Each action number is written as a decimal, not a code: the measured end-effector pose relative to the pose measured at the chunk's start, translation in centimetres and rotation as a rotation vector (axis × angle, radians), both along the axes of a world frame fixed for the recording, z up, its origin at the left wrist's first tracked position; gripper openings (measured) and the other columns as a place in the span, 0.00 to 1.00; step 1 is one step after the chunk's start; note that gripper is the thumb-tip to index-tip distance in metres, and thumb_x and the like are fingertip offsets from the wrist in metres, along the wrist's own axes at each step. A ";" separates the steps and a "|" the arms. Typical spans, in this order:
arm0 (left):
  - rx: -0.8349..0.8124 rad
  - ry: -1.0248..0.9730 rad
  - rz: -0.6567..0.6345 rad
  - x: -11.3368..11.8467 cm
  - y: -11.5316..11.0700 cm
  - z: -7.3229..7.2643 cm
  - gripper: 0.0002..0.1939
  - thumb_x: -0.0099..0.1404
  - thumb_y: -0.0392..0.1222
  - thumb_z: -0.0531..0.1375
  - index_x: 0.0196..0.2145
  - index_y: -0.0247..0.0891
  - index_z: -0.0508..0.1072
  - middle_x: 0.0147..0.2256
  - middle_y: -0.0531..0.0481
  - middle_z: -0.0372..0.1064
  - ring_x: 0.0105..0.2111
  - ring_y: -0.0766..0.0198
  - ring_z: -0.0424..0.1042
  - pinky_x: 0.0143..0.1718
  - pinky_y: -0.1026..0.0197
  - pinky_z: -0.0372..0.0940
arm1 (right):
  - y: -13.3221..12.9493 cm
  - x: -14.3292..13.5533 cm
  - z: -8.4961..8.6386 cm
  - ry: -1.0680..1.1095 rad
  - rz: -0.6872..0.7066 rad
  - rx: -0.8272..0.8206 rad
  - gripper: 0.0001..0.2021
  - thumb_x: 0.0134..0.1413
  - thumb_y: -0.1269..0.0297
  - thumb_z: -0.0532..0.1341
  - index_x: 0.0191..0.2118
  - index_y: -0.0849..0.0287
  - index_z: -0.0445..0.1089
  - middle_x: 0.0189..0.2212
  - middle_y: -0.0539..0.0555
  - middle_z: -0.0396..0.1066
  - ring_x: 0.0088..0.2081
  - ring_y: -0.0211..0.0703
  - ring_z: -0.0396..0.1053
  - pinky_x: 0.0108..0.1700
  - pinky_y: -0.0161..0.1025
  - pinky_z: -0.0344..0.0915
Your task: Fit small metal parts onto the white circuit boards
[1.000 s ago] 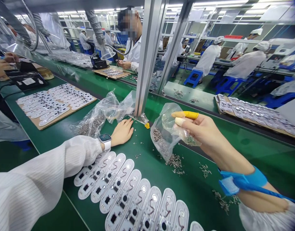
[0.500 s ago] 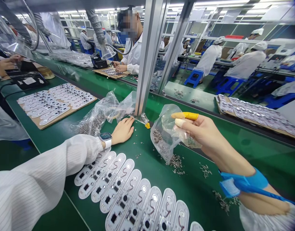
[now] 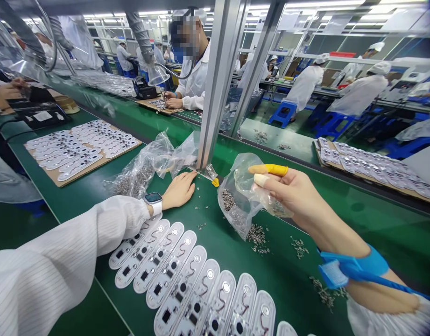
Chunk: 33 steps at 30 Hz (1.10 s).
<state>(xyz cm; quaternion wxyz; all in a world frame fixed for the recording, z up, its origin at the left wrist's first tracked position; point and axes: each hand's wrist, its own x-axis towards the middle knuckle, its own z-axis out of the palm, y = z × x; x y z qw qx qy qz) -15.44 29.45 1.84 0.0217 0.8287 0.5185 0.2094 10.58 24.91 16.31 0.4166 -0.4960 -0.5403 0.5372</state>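
My right hand (image 3: 283, 184), with a yellow finger cot on one finger and a pale one on the thumb, pinches a clear plastic bag (image 3: 244, 186) by its upper edge. Small metal parts, perhaps screws, sit inside the bag, and a loose pile of them (image 3: 257, 235) lies on the green table just below. My left hand (image 3: 179, 189) rests flat on the table, fingers stretched out, holding nothing. Under the left forearm and to its right runs a row of white oval housings (image 3: 197, 275) with circuit boards and wires. Another plastic bag of metal parts (image 3: 130, 179) lies beside my left wrist.
A metal post (image 3: 215, 88) rises behind the bags. Cardboard (image 3: 62, 183) bearing more housings lies at left; another loaded board (image 3: 376, 168) is at right. Small parts (image 3: 299, 248) are scattered at right. A co-worker (image 3: 192, 79) works across the bench.
The bag in my right hand has shifted very slightly left. My left hand stays where it was. The co-worker across the bench has moved their hands a little.
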 end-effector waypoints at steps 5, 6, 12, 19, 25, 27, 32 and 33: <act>-0.014 -0.029 0.005 -0.1 0.7 0.0 0.17 0.69 0.43 0.58 0.53 0.36 0.66 0.52 0.43 0.63 0.50 0.53 0.67 0.50 0.45 0.65 | -0.1 0.0 0.2 -0.018 0.011 0.015 0.17 0.35 0.60 0.71 0.35 0.60 0.74 0.19 0.47 0.67 0.18 0.32 0.61 0.19 0.32 0.57; -0.017 -0.032 0.001 -0.1 0.7 0.1 0.17 0.69 0.43 0.58 0.53 0.37 0.65 0.53 0.43 0.63 0.50 0.53 0.67 0.50 0.45 0.64 | -0.1 0.0 0.2 -0.022 0.013 0.014 0.17 0.35 0.60 0.70 0.35 0.60 0.74 0.19 0.47 0.68 0.19 0.32 0.62 0.19 0.32 0.58; -0.036 -0.046 -0.046 -0.1 0.6 0.5 0.17 0.69 0.43 0.58 0.53 0.37 0.66 0.53 0.43 0.63 0.50 0.53 0.67 0.50 0.45 0.64 | -0.2 0.1 -0.1 -0.034 0.018 0.018 0.16 0.36 0.60 0.70 0.35 0.60 0.74 0.18 0.47 0.67 0.18 0.32 0.61 0.19 0.32 0.57; -0.085 -0.065 -0.154 0.8 -1.7 0.6 0.17 0.69 0.42 0.57 0.54 0.37 0.65 0.54 0.42 0.62 0.52 0.52 0.65 0.52 0.44 0.63 | -0.3 0.2 -0.2 0.018 -0.012 -0.017 0.16 0.33 0.62 0.72 0.33 0.61 0.75 0.16 0.47 0.68 0.16 0.31 0.60 0.17 0.31 0.56; -0.130 -0.057 -0.246 3.7 -4.4 1.2 0.18 0.70 0.40 0.56 0.56 0.39 0.63 0.55 0.43 0.62 0.52 0.54 0.66 0.52 0.46 0.64 | -0.1 0.9 -0.4 0.021 0.020 -0.024 0.16 0.36 0.62 0.72 0.36 0.59 0.76 0.18 0.48 0.71 0.18 0.31 0.63 0.20 0.30 0.61; -0.112 -0.061 -0.176 3.6 -3.7 1.3 0.18 0.70 0.41 0.56 0.57 0.40 0.62 0.56 0.42 0.60 0.52 0.54 0.66 0.53 0.46 0.63 | -0.1 1.0 -0.3 0.009 0.009 -0.018 0.16 0.36 0.62 0.72 0.36 0.59 0.76 0.19 0.48 0.72 0.19 0.32 0.64 0.20 0.30 0.61; -0.058 -0.018 0.134 1.2 0.4 0.7 0.20 0.68 0.43 0.58 0.55 0.37 0.63 0.57 0.42 0.59 0.54 0.50 0.63 0.53 0.41 0.61 | -0.2 1.0 0.2 0.018 -0.040 0.003 0.17 0.32 0.60 0.73 0.33 0.60 0.76 0.18 0.48 0.70 0.18 0.32 0.63 0.19 0.31 0.59; -0.056 0.000 0.172 0.8 1.0 0.4 0.20 0.68 0.44 0.59 0.55 0.37 0.64 0.56 0.42 0.59 0.53 0.50 0.64 0.52 0.41 0.61 | -0.2 0.9 0.2 0.012 -0.039 0.011 0.17 0.32 0.60 0.73 0.33 0.60 0.76 0.18 0.48 0.70 0.18 0.32 0.63 0.18 0.31 0.59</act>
